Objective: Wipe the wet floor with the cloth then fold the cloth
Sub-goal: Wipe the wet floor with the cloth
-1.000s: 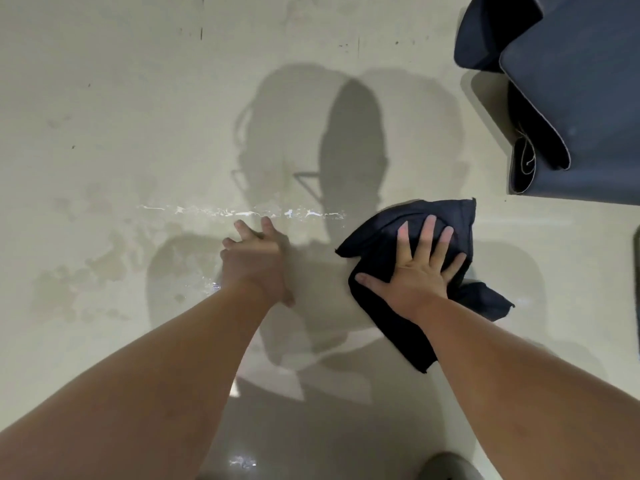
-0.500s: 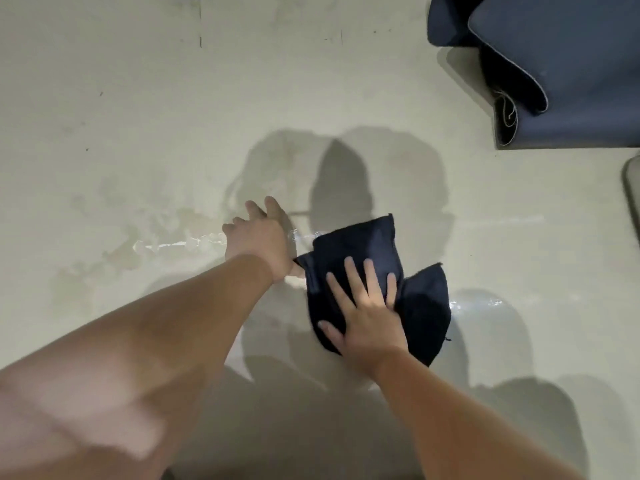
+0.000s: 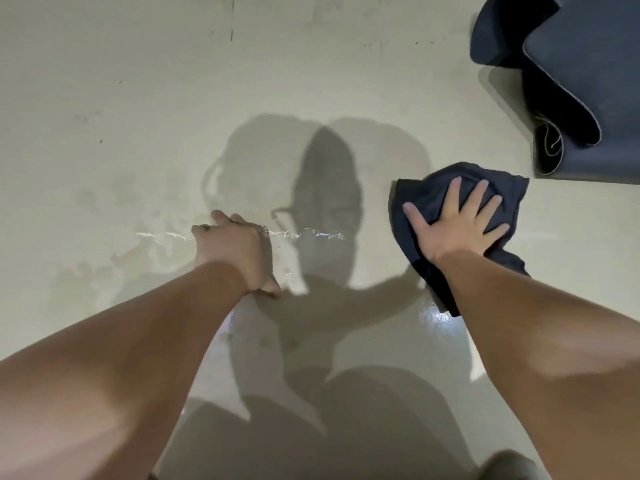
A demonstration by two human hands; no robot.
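Note:
A dark navy cloth [image 3: 436, 199] lies bunched on the pale floor at the right. My right hand [image 3: 453, 223] presses flat on it with the fingers spread. My left hand [image 3: 235, 251] rests on the bare floor at the centre-left, palm down, holding nothing. A thin glistening line of water [image 3: 311, 233] runs across the floor past the left hand, with damp patches [image 3: 145, 247] to its left. A shiny wet spot [image 3: 436, 317] shows just below the cloth.
A dark blue folded mat or cushion [image 3: 581, 81] lies at the top right corner, close to the cloth. A grey rounded thing [image 3: 509, 465] shows at the bottom edge. My shadow covers the middle of the floor.
My right hand has swept the cloth to the right and away from the left hand, up near the dark mat. The left hand has stayed planted on the floor.

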